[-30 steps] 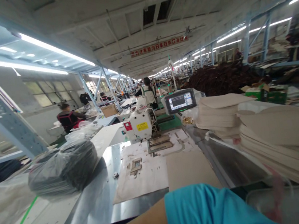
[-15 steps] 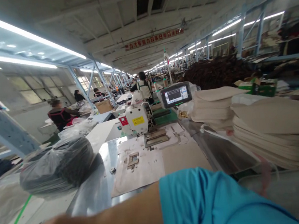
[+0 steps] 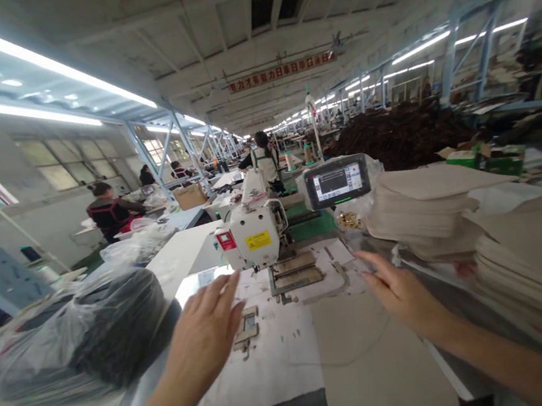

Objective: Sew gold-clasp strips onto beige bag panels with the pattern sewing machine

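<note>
My left hand [image 3: 209,318] is stretched out over the left side of a white sheet [image 3: 260,387], holding nothing. Close to its thumb lies a small metal frame piece [image 3: 248,326]. My right hand [image 3: 394,285], empty with fingers apart, hovers by the sheet's upper right edge; whether its fingertips touch the sheet I cannot tell. Between my arms, a beige fabric panel [image 3: 372,363] with a rounded corner lies flat on the right part of the sheet. Beyond the hands stands a white sewing machine [image 3: 255,232], its metal clamp [image 3: 296,276] resting on the sheet.
A lit control screen [image 3: 338,182] stands right of the machine. Stacks of beige panels [image 3: 422,210] fill the right side. On the left sits a plastic-wrapped dark bundle [image 3: 84,341]. Other people work farther off, one person [image 3: 109,211] at left.
The blue-sleeved arm that lay across the foreground has drawn back. Both my hands are now stretched forward over the sheet. The view has shifted, and the beige panel shows farther toward me.
</note>
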Action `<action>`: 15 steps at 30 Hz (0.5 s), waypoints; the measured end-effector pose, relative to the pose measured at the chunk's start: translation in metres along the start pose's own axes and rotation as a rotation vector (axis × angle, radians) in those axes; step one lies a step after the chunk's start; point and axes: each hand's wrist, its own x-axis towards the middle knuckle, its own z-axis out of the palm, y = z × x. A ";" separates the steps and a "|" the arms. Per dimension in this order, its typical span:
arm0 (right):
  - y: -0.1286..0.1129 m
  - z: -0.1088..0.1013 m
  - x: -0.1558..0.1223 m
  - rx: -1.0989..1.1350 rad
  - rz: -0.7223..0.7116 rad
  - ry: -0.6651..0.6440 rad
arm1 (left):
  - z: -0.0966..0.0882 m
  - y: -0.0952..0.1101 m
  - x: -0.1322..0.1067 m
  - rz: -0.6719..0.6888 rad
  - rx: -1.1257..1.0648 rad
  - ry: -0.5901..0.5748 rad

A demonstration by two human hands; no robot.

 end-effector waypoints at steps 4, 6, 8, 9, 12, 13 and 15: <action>0.042 -0.021 0.017 -0.395 0.070 0.026 | 0.060 0.064 0.103 0.190 -0.066 0.027; 0.051 -0.028 0.018 -0.496 0.072 -0.055 | 0.083 0.086 0.137 0.319 -0.122 0.016; 0.048 -0.033 0.014 -0.417 0.043 -0.142 | 0.098 0.093 0.154 0.424 -0.193 -0.071; 0.041 -0.035 0.011 -0.310 0.022 -0.166 | 0.101 0.092 0.158 0.460 -0.238 -0.123; 0.003 -0.039 0.002 0.125 0.001 -0.169 | 0.089 0.072 0.155 0.490 -0.377 -0.208; -0.015 -0.040 0.001 0.260 0.006 -0.167 | 0.078 0.063 0.151 0.487 -0.423 -0.208; -0.056 -0.043 0.000 0.466 -0.068 -0.228 | 0.049 0.043 0.143 0.474 -0.526 -0.213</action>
